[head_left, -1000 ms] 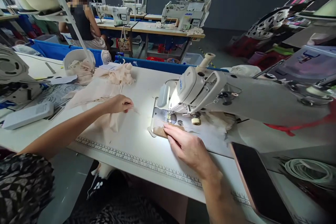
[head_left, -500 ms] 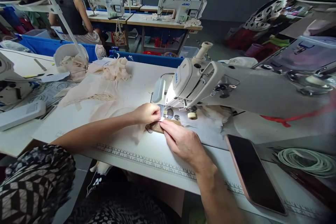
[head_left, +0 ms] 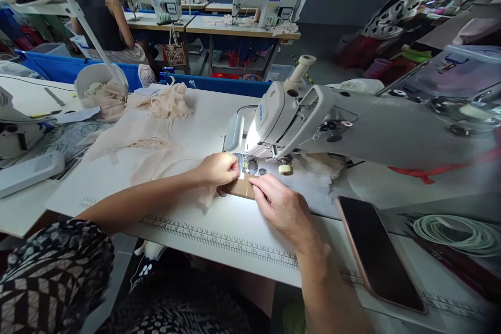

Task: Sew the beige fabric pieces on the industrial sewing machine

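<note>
My left hand (head_left: 218,168) is closed in a pinch beside the needle plate (head_left: 247,165) of the white sewing machine (head_left: 313,125), gripping the edge of a small piece I cannot make out. My right hand (head_left: 282,207) rests next to it, fingers curled and pressing down on a small tan piece (head_left: 239,188) that lies in front of the presser foot. Pale beige fabric (head_left: 156,159) trails left from under my left forearm across the white table (head_left: 219,219).
A dark phone (head_left: 378,253) lies right of my right hand. More beige fabric pieces (head_left: 168,104) and a white tub (head_left: 99,81) sit at the back left. A coiled pale cord (head_left: 454,229) lies far right. Another person (head_left: 105,21) sits at machines behind.
My left hand came from the fabric at the left over to the needle plate and pinched shut there. My right hand curled its fingers and shifted slightly right on the tan piece.
</note>
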The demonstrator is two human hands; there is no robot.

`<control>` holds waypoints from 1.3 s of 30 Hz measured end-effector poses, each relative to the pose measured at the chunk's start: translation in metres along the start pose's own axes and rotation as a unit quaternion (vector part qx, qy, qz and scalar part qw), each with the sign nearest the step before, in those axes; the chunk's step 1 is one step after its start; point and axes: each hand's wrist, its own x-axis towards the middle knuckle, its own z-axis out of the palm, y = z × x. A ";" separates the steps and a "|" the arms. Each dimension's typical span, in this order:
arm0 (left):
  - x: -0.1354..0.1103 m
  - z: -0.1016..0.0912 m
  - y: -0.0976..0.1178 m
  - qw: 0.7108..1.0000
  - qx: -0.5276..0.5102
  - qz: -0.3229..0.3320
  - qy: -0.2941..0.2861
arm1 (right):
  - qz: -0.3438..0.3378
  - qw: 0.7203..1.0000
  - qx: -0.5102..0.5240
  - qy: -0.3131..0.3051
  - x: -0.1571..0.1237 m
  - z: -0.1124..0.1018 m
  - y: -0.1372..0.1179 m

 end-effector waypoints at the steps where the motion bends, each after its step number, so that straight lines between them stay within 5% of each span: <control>1: 0.000 0.000 0.000 1.000 0.000 0.001 0.001 | 0.000 1.000 -0.002 -0.005 0.000 0.000 -0.001; 19: -0.001 -0.008 0.003 0.999 0.030 0.009 -0.025 | -0.045 0.992 -0.107 -0.050 0.002 0.006 -0.004; 22: -0.006 -0.008 0.001 0.990 0.124 0.063 0.024 | -0.041 0.992 -0.108 -0.054 0.003 0.005 -0.005; 29: -0.033 0.018 -0.011 0.909 0.230 0.329 0.115 | -0.047 0.992 -0.112 -0.046 0.004 0.006 -0.006; 39: -0.044 0.032 -0.018 0.895 0.278 0.335 0.102 | -0.045 0.991 -0.117 -0.051 0.003 0.005 -0.007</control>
